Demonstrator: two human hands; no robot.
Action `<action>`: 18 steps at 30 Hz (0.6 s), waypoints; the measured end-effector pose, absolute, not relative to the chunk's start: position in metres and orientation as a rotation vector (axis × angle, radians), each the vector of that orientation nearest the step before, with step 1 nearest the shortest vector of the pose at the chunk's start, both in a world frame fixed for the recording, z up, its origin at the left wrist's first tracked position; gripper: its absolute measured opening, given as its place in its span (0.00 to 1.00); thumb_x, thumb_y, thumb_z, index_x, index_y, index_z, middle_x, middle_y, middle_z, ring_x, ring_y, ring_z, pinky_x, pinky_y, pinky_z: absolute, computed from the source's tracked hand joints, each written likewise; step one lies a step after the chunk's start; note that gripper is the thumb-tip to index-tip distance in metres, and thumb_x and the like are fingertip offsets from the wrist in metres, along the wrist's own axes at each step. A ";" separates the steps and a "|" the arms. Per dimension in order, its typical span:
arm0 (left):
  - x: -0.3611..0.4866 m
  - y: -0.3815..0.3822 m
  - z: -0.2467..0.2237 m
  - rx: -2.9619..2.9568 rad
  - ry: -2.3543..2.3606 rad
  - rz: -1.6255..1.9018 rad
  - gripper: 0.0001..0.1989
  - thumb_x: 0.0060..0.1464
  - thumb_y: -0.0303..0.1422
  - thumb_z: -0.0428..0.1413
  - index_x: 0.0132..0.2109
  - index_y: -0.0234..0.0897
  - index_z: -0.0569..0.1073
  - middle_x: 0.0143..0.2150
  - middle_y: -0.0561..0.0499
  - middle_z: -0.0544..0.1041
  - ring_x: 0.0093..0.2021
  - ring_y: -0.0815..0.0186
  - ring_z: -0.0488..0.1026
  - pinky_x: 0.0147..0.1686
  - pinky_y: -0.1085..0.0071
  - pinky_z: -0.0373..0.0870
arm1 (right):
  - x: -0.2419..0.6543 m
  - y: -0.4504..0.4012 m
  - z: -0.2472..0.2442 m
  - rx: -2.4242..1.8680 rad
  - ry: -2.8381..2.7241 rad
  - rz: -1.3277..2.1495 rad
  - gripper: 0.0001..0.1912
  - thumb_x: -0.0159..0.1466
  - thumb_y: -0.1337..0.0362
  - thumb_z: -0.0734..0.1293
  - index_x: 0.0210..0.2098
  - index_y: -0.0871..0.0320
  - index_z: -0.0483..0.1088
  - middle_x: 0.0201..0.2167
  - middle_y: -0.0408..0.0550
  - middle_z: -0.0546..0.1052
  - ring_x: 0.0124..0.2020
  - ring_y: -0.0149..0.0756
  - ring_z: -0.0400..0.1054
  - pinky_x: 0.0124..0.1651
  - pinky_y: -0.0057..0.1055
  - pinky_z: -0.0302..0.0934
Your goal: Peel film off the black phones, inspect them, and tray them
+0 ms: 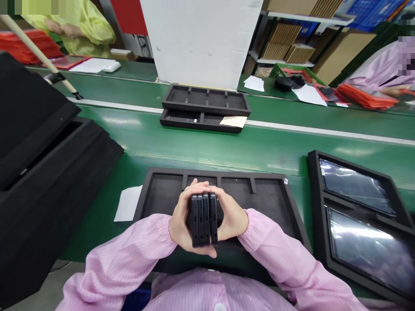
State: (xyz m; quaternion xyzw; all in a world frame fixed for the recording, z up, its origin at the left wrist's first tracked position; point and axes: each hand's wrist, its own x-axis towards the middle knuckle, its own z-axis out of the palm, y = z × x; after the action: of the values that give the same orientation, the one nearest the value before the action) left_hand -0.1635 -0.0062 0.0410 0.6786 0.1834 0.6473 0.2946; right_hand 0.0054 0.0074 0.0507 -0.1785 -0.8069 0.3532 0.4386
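Several black smartphones (203,220) stand on edge, side by side, with their port ends facing me. My left hand (181,220) is closed round the left side of this stack, its thumb reaching beneath it. From the other side my right hand (231,216) is closed on the same stack. A narrow gap shows before the rightmost phone. Under my hands lies a black foam tray (269,203) with shallow compartments; its middle is partly hidden by my hands and the phones.
Left are stacked black foam trays (48,185) beside a white paper (128,203). At right, another foam tray (319,211) holds two glossy screens (366,246). Two trays (205,100) sit ahead on the green bench (275,149), before a white panel (201,43). Co-workers stand across it.
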 end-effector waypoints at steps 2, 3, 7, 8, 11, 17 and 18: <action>-0.164 -0.004 0.039 1.828 0.477 1.661 0.59 0.29 0.60 0.71 0.65 0.38 0.62 0.56 0.39 0.71 0.59 0.44 0.72 0.67 0.43 0.59 | 0.005 0.008 0.045 -0.443 -1.975 0.895 0.60 0.47 0.47 0.82 0.68 0.53 0.49 0.64 0.61 0.65 0.65 0.54 0.64 0.66 0.47 0.62; -0.164 -0.003 0.039 1.833 0.481 1.631 0.59 0.28 0.60 0.71 0.65 0.38 0.62 0.56 0.38 0.71 0.60 0.44 0.72 0.67 0.43 0.60 | 0.005 0.008 0.041 -0.450 -1.965 0.896 0.61 0.46 0.47 0.82 0.68 0.52 0.48 0.64 0.61 0.65 0.66 0.55 0.63 0.66 0.48 0.61; -0.163 -0.006 0.045 1.849 0.505 1.625 0.58 0.29 0.59 0.71 0.64 0.38 0.62 0.54 0.40 0.73 0.56 0.46 0.74 0.66 0.42 0.61 | 0.003 0.005 0.033 -0.421 -1.960 0.859 0.62 0.44 0.50 0.83 0.68 0.51 0.47 0.63 0.61 0.64 0.66 0.56 0.63 0.67 0.51 0.60; -0.162 -0.008 0.046 1.850 0.504 1.643 0.56 0.31 0.59 0.71 0.63 0.38 0.63 0.52 0.41 0.73 0.54 0.48 0.75 0.65 0.43 0.62 | 0.002 0.003 0.032 -0.411 -1.958 0.849 0.62 0.44 0.51 0.83 0.68 0.51 0.47 0.63 0.61 0.64 0.65 0.56 0.63 0.67 0.52 0.60; -0.158 -0.012 0.049 1.841 0.516 1.680 0.51 0.35 0.59 0.69 0.61 0.37 0.65 0.50 0.42 0.75 0.52 0.51 0.76 0.63 0.48 0.65 | 0.001 0.001 0.034 -0.396 -1.948 0.825 0.60 0.46 0.53 0.82 0.68 0.51 0.48 0.62 0.59 0.66 0.63 0.53 0.65 0.66 0.50 0.62; -0.155 -0.017 0.050 1.808 0.598 1.690 0.49 0.34 0.61 0.68 0.58 0.38 0.67 0.48 0.44 0.75 0.49 0.51 0.77 0.57 0.50 0.69 | 0.002 0.002 0.040 -0.349 -1.916 0.831 0.61 0.45 0.51 0.83 0.69 0.53 0.49 0.59 0.59 0.68 0.62 0.53 0.67 0.65 0.47 0.64; -0.154 -0.017 0.051 1.801 0.612 1.694 0.48 0.34 0.61 0.68 0.57 0.38 0.67 0.47 0.44 0.75 0.49 0.51 0.76 0.57 0.50 0.69 | 0.002 0.002 0.040 -0.359 -1.921 0.838 0.61 0.45 0.51 0.83 0.68 0.52 0.49 0.59 0.59 0.68 0.62 0.53 0.67 0.65 0.47 0.63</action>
State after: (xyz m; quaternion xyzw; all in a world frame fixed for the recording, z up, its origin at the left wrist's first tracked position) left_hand -0.1544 -0.0171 0.0507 0.6761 0.2296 0.6359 0.2930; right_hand 0.0016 0.0019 0.0399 -0.1475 -0.7896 0.3444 0.4860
